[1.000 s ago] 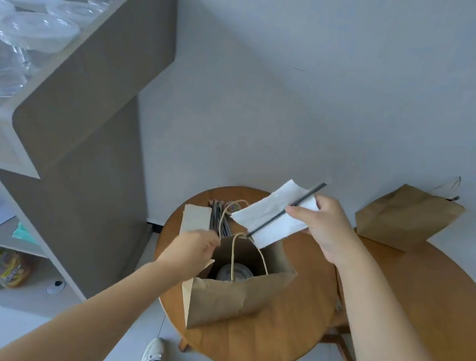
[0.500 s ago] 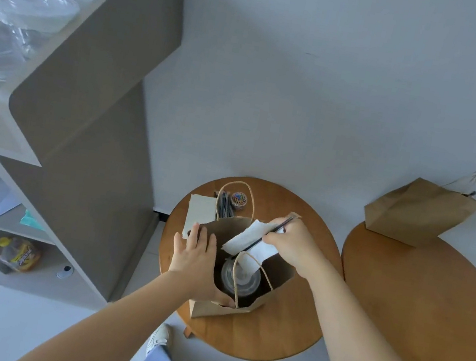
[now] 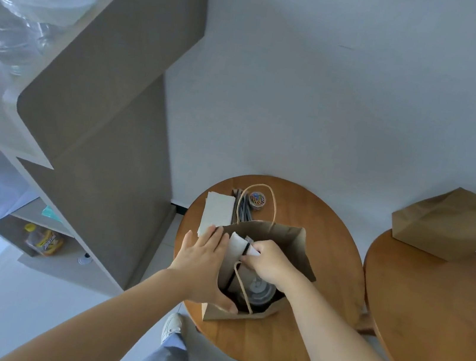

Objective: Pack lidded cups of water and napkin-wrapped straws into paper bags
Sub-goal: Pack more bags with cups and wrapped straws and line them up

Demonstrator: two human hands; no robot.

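I had the left hand [image 3: 201,263] laid flat on the outside of the open paper bag [image 3: 281,234], fingers straight and slightly spread along its left wall and thumb down at its near rim. That way the mouth stood wide and the bag would not tip on the round table [image 3: 266,350] under it. The right hand [image 3: 269,261] was in the bag's mouth, fingertips pinching the napkin-wrapped straw [image 3: 236,244], which stood nearly upright against the bag's left wall. Deeper in the bag, beneath that hand, sat the lidded cup [image 3: 260,290]. I judged the straw was held to the side so it would slide down next to the cup rather than land on its lid. Behind the bag lay the napkin stack [image 3: 218,210], spare straws [image 3: 243,209] and a small tub of coloured clips [image 3: 257,199], close for the next wrap. Well to the bag's right a second paper bag [image 3: 453,227] lay on another table [image 3: 442,322].
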